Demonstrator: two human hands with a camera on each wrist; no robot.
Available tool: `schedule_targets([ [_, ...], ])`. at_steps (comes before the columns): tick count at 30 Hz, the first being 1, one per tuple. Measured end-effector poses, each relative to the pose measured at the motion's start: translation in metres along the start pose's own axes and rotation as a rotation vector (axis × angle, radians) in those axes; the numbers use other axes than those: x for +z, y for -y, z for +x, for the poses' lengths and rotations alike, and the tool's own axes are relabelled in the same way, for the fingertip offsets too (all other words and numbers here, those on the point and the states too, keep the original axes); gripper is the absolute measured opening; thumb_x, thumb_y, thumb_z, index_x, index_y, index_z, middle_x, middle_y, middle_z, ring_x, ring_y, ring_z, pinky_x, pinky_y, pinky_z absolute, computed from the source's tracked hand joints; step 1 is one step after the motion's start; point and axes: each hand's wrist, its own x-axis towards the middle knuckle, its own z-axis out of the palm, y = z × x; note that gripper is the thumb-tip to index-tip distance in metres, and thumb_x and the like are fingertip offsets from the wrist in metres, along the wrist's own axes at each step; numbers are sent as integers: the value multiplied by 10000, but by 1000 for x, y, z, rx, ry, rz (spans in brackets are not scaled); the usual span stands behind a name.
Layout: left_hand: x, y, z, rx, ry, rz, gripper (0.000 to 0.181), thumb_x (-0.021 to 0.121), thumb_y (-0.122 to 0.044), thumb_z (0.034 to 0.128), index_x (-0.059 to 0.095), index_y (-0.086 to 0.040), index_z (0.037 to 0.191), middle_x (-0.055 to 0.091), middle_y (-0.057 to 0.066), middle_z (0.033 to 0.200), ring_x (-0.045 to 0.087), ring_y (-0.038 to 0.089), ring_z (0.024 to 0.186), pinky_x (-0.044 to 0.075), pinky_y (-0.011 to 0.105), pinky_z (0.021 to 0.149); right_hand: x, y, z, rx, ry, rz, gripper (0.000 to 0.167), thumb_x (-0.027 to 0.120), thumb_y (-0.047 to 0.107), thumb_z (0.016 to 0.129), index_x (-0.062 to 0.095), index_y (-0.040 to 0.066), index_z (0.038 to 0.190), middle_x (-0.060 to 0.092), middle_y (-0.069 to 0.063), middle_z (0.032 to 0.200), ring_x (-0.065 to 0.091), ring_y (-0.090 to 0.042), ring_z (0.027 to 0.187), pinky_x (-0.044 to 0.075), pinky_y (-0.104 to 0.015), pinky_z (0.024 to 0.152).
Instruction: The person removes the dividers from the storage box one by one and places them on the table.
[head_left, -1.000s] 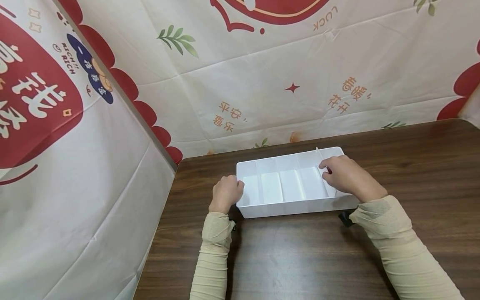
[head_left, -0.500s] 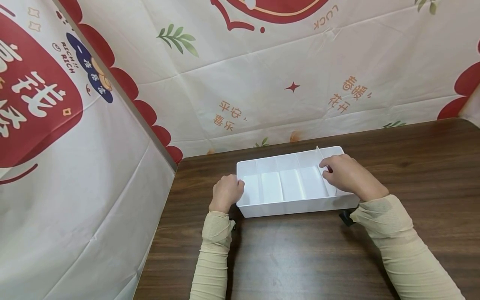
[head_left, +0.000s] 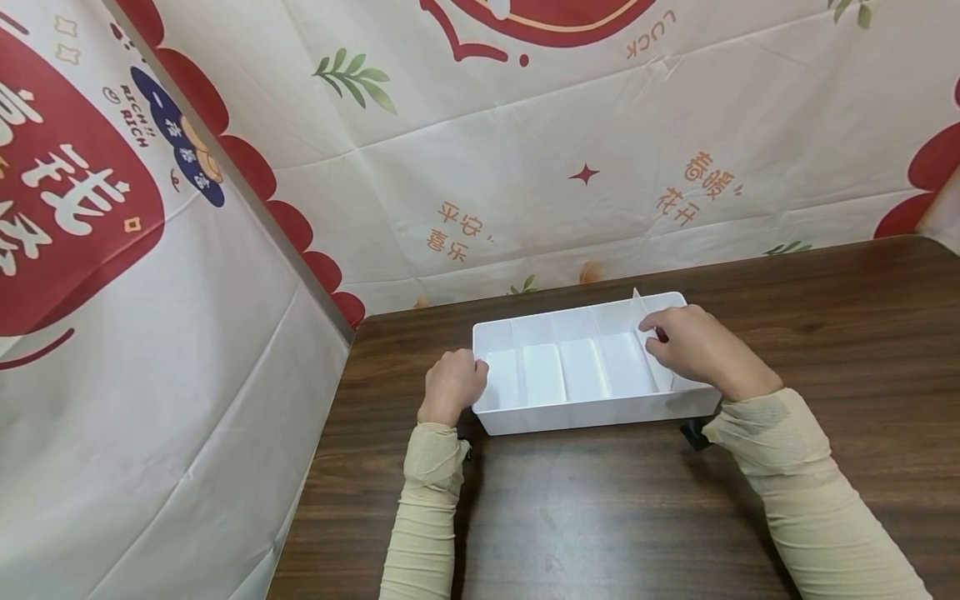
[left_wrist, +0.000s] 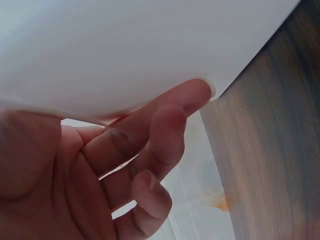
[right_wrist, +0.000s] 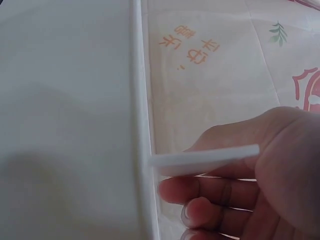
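One left hand (head_left: 453,385) and one right hand (head_left: 693,350); two sleeves (head_left: 423,517); two black wrist pieces (head_left: 696,434); one white box (head_left: 592,416); one divider (right_wrist: 205,156); one table (head_left: 585,517); two hanging cloths (head_left: 517,142); one small printed red star (head_left: 584,174); four printed green sprigs (head_left: 356,78).

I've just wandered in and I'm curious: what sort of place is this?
Perhaps a screened-off indoor work corner: there's a wood-grain table, creased printed sheets along two sides of it, and a white divided tray.

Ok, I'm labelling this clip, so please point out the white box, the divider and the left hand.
White box (head_left: 592,414): head view, on its near outer wall.
Divider (right_wrist: 205,156): right wrist view, middle of its visible edge.
Left hand (head_left: 455,383): head view, back of the hand.
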Motion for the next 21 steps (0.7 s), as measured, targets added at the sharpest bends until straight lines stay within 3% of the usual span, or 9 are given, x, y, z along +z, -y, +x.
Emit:
schedule_targets([
  [21, 0, 0, 0, 10, -13, -1, 362, 477, -206, 985, 508, -98, 641, 436, 31, 599, 459, 184, 556, 377, 338, 509, -4, 3, -1, 46, -14, 36, 287, 593, 41, 906, 662, -97, 1148, 609, -107, 764, 509, -208, 658, 414, -316, 556],
])
